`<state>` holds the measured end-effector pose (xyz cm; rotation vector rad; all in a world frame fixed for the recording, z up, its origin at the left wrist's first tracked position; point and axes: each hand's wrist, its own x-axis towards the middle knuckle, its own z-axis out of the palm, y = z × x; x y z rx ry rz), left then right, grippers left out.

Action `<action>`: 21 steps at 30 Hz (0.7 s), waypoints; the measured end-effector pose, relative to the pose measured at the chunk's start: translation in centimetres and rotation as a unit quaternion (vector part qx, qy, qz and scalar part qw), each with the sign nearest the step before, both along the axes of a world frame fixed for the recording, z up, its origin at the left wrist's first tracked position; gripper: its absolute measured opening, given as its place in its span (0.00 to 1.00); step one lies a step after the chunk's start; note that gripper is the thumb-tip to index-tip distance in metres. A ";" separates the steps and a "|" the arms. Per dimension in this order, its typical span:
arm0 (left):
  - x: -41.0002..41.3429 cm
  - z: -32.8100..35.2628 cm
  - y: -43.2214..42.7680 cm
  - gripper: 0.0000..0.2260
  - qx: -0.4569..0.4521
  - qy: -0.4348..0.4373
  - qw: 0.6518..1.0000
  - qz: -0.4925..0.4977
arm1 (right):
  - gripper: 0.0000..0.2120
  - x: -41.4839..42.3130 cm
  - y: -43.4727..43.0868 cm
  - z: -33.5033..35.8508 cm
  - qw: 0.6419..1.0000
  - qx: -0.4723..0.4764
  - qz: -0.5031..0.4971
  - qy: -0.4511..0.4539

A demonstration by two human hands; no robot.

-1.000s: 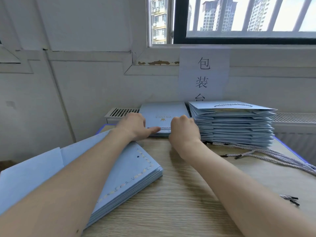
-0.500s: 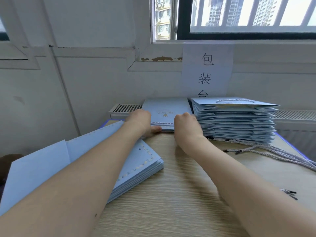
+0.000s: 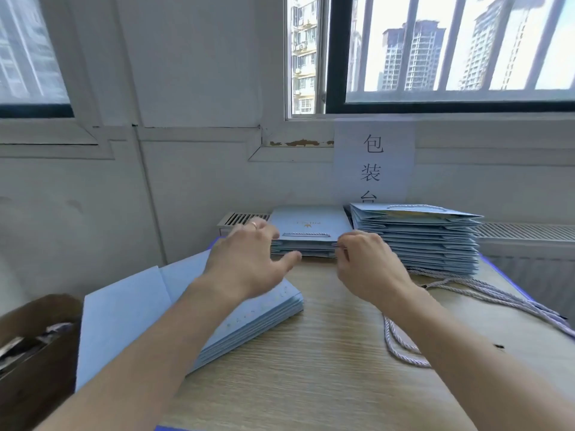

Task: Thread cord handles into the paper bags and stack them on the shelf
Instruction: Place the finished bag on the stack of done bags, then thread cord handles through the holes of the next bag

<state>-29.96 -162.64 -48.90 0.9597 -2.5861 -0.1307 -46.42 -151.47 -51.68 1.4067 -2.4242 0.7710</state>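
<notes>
Lifted back, over the tabletop [image 3: 326, 368], from the far stack of paper bags [image 3: 311, 227], the left hand [image 3: 245, 259] is held with grip spread loose, while for the right hand [image 3: 367, 262] it cannot be told whether the curled grip pinches anything.

Cannot read the gold print on the far bag [image 3: 308, 223]: too small. Cannot judge the grip of the right hand [image 3: 368, 265], its fingers [image 3: 351, 241] curled under at that bag's edge beside the cord handle [image 3: 306, 234]. Blurred: left hand [image 3: 245, 259], near stack [image 3: 264, 317] under it. Cut off at the left edge: brown box [image 3: 37, 362]; at the right: loose cords [image 3: 497, 298]. Half-hidden behind the tall stack [image 3: 417, 244]: last character of the sign [image 3: 373, 163].
</notes>
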 end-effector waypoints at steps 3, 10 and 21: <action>4.5 -2.1 2.8 0.37 0.022 -0.103 0.993 0.057 | 0.11 0.1 3.3 -1.5 0.998 -0.046 0.031 0.002; 7.6 -4.8 5.7 0.25 -0.027 -0.141 0.988 0.052 | 0.11 0.9 6.0 -3.2 0.993 -0.012 0.119 -0.017; 8.7 -4.2 8.5 0.19 -0.305 -0.006 0.949 -0.085 | 0.34 1.0 7.0 -3.6 0.970 0.058 0.234 -0.044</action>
